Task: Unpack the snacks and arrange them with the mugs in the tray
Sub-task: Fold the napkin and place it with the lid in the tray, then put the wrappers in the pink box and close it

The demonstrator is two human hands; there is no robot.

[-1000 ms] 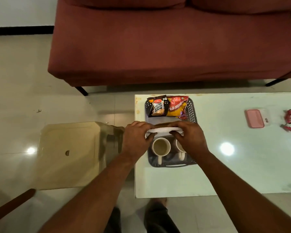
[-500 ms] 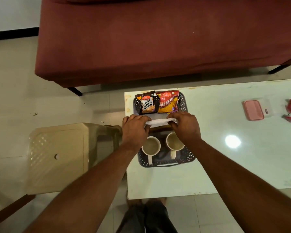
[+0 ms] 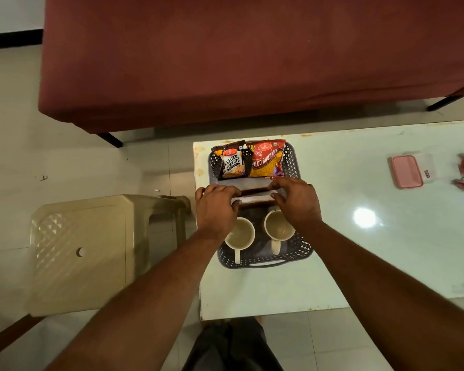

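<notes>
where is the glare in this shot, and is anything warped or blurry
Head view: a bright lamp reflection glares on the glossy table, right of the tray; wide-angle distortion bows the sofa edges; forearms look soft near the frame bottom; overall dim, warm light.

Both bare forearms reach forward from the lower corners of the view and converge toward the middle, roughly mirroring each other. The left hand (image 3: 217,207) is palm down, knuckles up, its fingers (image 3: 227,189) curled to the right and pinching the left end of something long and white. The right hand (image 3: 295,200) is likewise palm down, its fingers (image 3: 278,184) curled leftward, thumb below, gripping the opposite end. The hands are level, apart.
</notes>
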